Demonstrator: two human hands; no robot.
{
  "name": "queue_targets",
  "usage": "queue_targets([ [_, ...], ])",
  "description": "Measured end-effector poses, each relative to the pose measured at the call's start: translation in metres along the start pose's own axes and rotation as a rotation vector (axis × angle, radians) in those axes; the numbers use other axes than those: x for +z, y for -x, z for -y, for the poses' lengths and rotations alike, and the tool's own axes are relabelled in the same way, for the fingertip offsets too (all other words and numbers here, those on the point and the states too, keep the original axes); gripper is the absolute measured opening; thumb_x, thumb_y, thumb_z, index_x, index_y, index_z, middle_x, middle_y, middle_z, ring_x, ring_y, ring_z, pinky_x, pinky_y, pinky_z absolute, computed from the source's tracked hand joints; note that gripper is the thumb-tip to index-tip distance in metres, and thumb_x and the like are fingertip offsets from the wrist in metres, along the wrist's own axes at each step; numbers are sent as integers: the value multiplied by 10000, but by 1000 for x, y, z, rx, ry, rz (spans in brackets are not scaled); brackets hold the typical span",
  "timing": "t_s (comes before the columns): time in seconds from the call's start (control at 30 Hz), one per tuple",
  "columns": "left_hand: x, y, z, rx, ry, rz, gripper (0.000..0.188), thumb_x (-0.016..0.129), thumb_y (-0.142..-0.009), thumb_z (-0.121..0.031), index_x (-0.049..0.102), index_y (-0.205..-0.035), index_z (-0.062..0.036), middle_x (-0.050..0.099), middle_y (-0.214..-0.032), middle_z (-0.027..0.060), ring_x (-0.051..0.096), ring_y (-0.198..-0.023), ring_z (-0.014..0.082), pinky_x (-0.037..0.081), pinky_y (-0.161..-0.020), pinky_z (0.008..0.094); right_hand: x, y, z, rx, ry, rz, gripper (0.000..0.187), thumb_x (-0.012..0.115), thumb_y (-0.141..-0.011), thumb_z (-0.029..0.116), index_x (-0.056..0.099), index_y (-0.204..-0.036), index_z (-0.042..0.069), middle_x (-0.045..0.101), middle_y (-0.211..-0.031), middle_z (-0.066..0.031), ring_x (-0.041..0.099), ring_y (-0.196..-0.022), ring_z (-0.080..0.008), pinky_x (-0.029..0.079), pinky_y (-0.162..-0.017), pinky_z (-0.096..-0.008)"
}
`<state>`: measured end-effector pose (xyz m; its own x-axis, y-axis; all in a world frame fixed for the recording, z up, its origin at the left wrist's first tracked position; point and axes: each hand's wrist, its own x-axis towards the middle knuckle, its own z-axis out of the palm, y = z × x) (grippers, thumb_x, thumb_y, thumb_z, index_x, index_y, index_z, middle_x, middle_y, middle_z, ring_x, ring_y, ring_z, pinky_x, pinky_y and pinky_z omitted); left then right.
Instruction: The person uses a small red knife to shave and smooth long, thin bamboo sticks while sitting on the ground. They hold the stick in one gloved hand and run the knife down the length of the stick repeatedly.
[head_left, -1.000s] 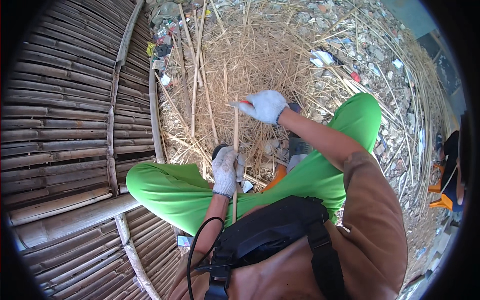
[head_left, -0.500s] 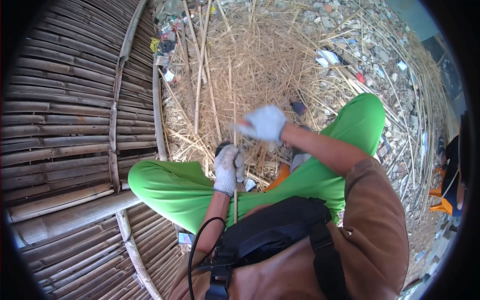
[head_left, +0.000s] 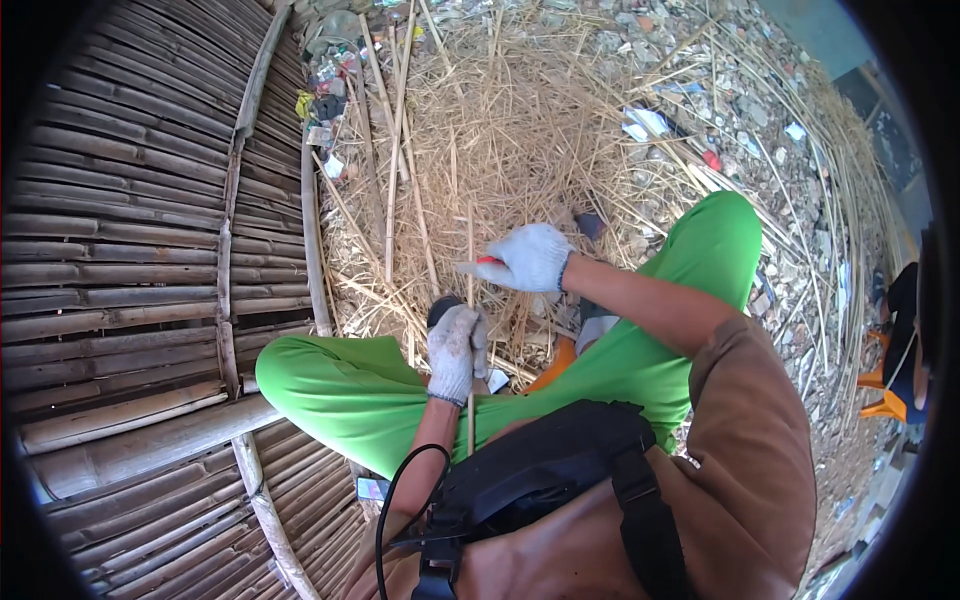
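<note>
One thin stick runs up the middle of the head view, from the black bag at the waist to a free tip over the straw. The left hand, in a pale, dirt-marked glove, is closed around it just below the frame's centre, the forearm rising steeply from the lower edge. Above and to the right, the right hand is closed around the red handle of a knife, back of the glove upward, thumb side toward the stick. The right elbow is bent, and its forearm slopes in from the right. The blade points left across the stick; whether it touches cannot be told.

A short gap parts the two hands. Green trousers bound the work on both sides, knees spread; the left knee lies near the bamboo slats filling the frame's left. Above the hands, the low straw leaves open room toward the top edge, with rubble at upper right.
</note>
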<state>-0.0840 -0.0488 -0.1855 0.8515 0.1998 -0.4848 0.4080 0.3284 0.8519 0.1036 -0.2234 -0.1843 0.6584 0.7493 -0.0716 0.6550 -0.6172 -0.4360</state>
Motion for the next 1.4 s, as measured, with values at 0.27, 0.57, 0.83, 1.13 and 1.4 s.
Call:
queue_targets([
  [0.27,2,0,-2,-23,-17,-36,227,611,-1114,-237,673,-1044,-30,568,-673,10,444,-386,118,343,-334,287,-21,3,17,64,-14,156,816,354,-1062,810,811,-895,155,789,-846,-186,797,-811,-386,630,-725,-540],
  [0.57,8,4,-8,-29,-13,-29,239,618,-1115,-238,656,-953,-65,568,-664,3,448,-393,109,372,-355,285,-10,-15,-13,147,9,-56,785,398,-1065,781,796,-860,135,786,-854,-210,783,-796,-407,628,-738,-555],
  [0.83,8,0,6,-4,-172,-3,274,618,-1141,-305,661,-1014,-67,593,-682,4,478,-406,92,381,-368,262,-19,-34,-45,263,46,-82,855,328,-1066,817,774,-791,142,790,-830,-184,791,-783,-385,633,-724,-535],
  [1.13,4,-1,11,-14,-183,-1,272,598,-1153,-282,670,-1009,-63,615,-701,9,488,-419,87,384,-380,261,13,13,-6,34,1,-3,678,459,-1066,735,786,-872,174,768,-796,-185,777,-752,-391,627,-702,-544],
  [1.4,11,5,9,102,-336,-19,251,617,-1143,-273,675,-1054,-46,621,-689,4,530,-455,85,409,-405,270,-28,-20,-44,283,0,-64,644,444,-1079,677,796,-996,145,811,-977,-189,793,-927,-409,624,-845,-561],
])
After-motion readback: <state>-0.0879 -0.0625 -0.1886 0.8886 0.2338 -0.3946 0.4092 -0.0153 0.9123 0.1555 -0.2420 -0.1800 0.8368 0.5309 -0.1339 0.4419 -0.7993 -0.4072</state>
